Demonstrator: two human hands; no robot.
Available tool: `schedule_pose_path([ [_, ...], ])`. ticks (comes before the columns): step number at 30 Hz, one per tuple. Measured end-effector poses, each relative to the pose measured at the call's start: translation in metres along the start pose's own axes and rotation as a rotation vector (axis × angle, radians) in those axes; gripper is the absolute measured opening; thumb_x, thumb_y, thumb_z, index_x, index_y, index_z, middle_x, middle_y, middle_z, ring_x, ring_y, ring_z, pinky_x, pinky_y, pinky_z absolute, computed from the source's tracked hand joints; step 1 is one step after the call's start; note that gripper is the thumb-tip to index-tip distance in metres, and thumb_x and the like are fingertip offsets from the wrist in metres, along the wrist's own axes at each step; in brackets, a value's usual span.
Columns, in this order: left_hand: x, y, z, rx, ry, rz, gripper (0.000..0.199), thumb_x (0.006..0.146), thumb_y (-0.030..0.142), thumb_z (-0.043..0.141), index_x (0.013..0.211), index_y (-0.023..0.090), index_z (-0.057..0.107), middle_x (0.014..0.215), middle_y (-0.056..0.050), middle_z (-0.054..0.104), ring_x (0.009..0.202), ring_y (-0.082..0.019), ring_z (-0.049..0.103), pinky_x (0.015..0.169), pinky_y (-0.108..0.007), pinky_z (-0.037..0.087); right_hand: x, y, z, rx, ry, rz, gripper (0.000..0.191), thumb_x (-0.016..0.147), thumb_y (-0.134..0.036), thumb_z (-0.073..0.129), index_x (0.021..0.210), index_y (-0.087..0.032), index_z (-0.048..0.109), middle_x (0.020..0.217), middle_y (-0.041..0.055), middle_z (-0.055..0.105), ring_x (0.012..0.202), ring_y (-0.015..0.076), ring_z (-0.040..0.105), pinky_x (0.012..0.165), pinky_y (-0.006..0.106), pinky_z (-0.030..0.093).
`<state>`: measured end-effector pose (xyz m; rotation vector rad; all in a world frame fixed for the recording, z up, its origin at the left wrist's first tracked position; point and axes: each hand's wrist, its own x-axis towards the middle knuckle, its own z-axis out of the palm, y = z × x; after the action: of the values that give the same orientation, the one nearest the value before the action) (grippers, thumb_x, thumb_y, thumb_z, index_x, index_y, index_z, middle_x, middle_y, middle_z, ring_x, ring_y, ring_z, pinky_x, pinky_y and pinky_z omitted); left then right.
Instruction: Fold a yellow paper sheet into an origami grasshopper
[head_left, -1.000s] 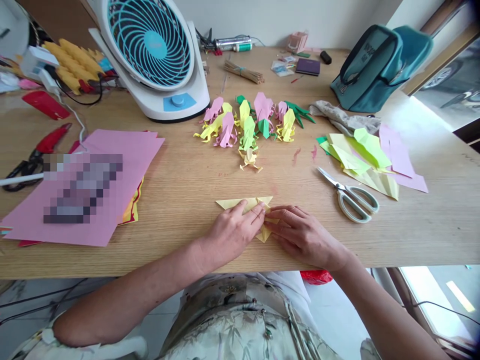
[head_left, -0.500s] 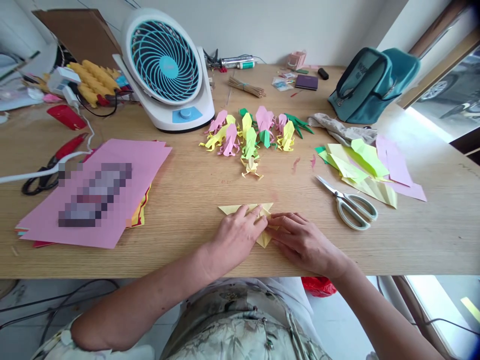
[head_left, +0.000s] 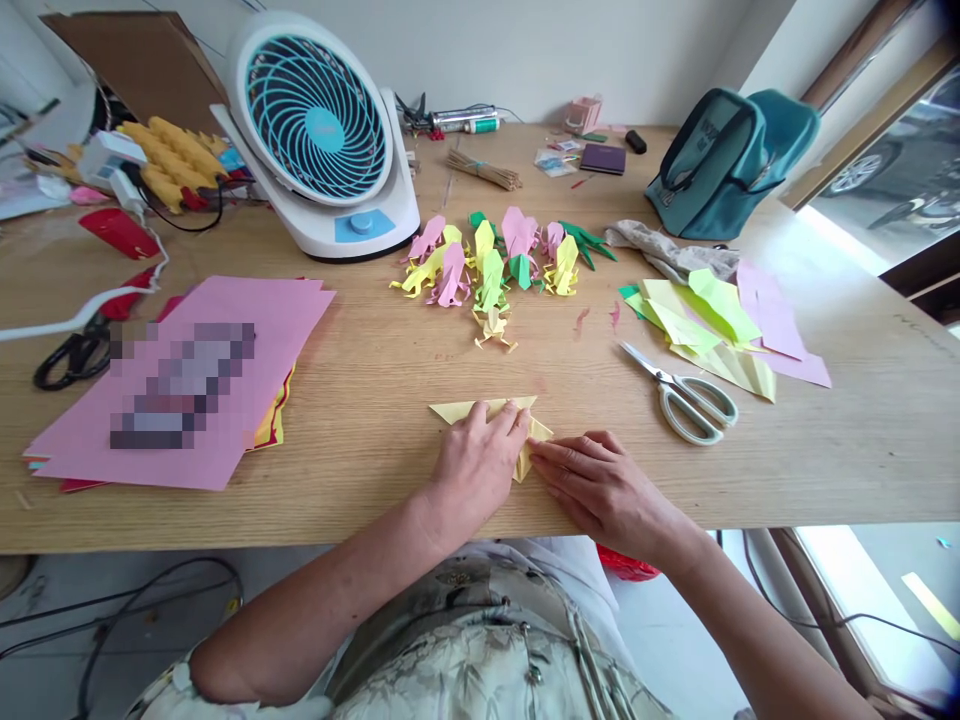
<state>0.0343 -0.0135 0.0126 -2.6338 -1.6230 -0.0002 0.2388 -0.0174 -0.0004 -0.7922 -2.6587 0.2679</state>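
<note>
A folded pale yellow paper [head_left: 457, 410] lies on the wooden table near its front edge, partly covered by my hands. My left hand [head_left: 484, 455] rests over its middle, fingers close together and pressing the paper down. From the right, my right hand [head_left: 600, 480] touches the paper's lower right part with its fingertips, the fingers held together. The paper's left point and a small lower point show around my left hand. Beyond them stands a small pale yellow folded figure [head_left: 493, 325], in front of several pink, yellow and green folded paper figures [head_left: 491, 280].
White-handled scissors [head_left: 694, 405] lie open at the right, near loose green, yellow and pink sheets [head_left: 720, 310]. Pink paper [head_left: 285, 310] is stacked at the left. A fan [head_left: 322, 130] and a teal bag [head_left: 720, 165] stand farther back.
The view has shifted slightly. My right fingers have drawn back a little from the paper, and more of its right side shows. My left hand still presses on it.
</note>
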Motion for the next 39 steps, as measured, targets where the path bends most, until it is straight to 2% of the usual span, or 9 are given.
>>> schedule_pose_path([
  [4, 0.000, 0.005, 0.003, 0.016, 0.006, -0.027, 0.046, 0.098, 0.025, 0.048, 0.144, 0.019, 0.048, 0.146, -0.008, 0.051, 0.117, -0.028, 0.053, 0.086, -0.037, 0.057, -0.004, 0.000, -0.003, 0.055, 0.062, 0.035, 0.032, 0.096, -0.014, 0.051, 0.126, -0.017, 0.062, 0.119, 0.0112, 0.070, 0.107, 0.0228, 0.060, 0.089, 0.041, 0.045],
  [8, 0.000, 0.008, 0.007, 0.020, 0.019, -0.029, 0.047, 0.099, 0.030, 0.049, 0.145, 0.019, 0.048, 0.149, -0.009, 0.049, 0.122, -0.030, 0.051, 0.091, -0.040, 0.056, 0.001, 0.005, -0.001, 0.003, 0.164, 0.163, 0.033, 0.095, -0.013, 0.051, 0.125, -0.018, 0.063, 0.106, 0.0101, 0.069, 0.092, 0.0229, 0.058, 0.080, 0.040, 0.047],
  [14, -0.003, 0.009, 0.004, 0.022, -0.016, -0.013, 0.049, 0.098, 0.033, 0.051, 0.146, 0.023, 0.046, 0.151, -0.010, 0.047, 0.129, -0.032, 0.050, 0.097, -0.044, 0.054, 0.012, 0.015, 0.007, -0.023, 0.131, 0.259, 0.033, 0.097, -0.015, 0.046, 0.126, -0.018, 0.062, 0.101, 0.0114, 0.061, 0.091, 0.0237, 0.057, 0.081, 0.040, 0.050],
  [20, -0.001, 0.012, 0.002, 0.039, -0.084, -0.020, 0.050, 0.100, 0.036, 0.046, 0.148, 0.022, 0.045, 0.153, -0.013, 0.044, 0.134, -0.035, 0.047, 0.098, -0.045, 0.053, 0.012, 0.017, 0.008, 0.016, 0.155, 0.265, 0.033, 0.098, -0.014, 0.044, 0.125, -0.019, 0.062, 0.102, 0.0107, 0.059, 0.092, 0.0226, 0.057, 0.082, 0.038, 0.050],
  [25, -0.001, 0.014, 0.000, 0.036, -0.092, -0.040, 0.053, 0.099, 0.040, 0.048, 0.148, 0.022, 0.044, 0.154, -0.013, 0.042, 0.136, -0.037, 0.046, 0.097, -0.045, 0.054, 0.011, 0.016, 0.007, -0.023, 0.117, 0.250, 0.033, 0.099, -0.017, 0.044, 0.128, -0.019, 0.060, 0.105, 0.0112, 0.059, 0.093, 0.0233, 0.055, 0.085, 0.040, 0.049],
  [31, -0.003, 0.017, 0.001, 0.014, -0.088, -0.054, 0.060, 0.096, 0.045, 0.051, 0.150, 0.020, 0.042, 0.155, -0.017, 0.039, 0.139, -0.038, 0.042, 0.102, -0.047, 0.049, 0.008, 0.014, 0.003, -0.165, 0.005, 0.225, 0.037, 0.100, -0.023, 0.044, 0.134, -0.019, 0.057, 0.116, 0.0137, 0.060, 0.098, 0.0258, 0.054, 0.087, 0.042, 0.048],
  [35, -0.003, 0.019, 0.000, 0.021, -0.106, -0.059, 0.064, 0.094, 0.049, 0.055, 0.149, 0.020, 0.042, 0.155, -0.018, 0.039, 0.139, -0.039, 0.042, 0.103, -0.048, 0.046, 0.008, 0.012, -0.002, -0.244, -0.057, 0.176, 0.038, 0.100, -0.023, 0.045, 0.136, -0.018, 0.057, 0.115, 0.0140, 0.063, 0.100, 0.0264, 0.056, 0.086, 0.041, 0.048],
  [39, -0.002, 0.019, -0.001, 0.015, -0.123, -0.056, 0.068, 0.091, 0.054, 0.056, 0.149, 0.020, 0.043, 0.155, -0.019, 0.039, 0.139, -0.040, 0.041, 0.105, -0.049, 0.044, 0.001, 0.013, -0.009, -0.227, -0.084, 0.121, 0.038, 0.099, -0.021, 0.046, 0.136, -0.018, 0.056, 0.121, 0.0142, 0.063, 0.102, 0.0260, 0.058, 0.085, 0.041, 0.048],
])
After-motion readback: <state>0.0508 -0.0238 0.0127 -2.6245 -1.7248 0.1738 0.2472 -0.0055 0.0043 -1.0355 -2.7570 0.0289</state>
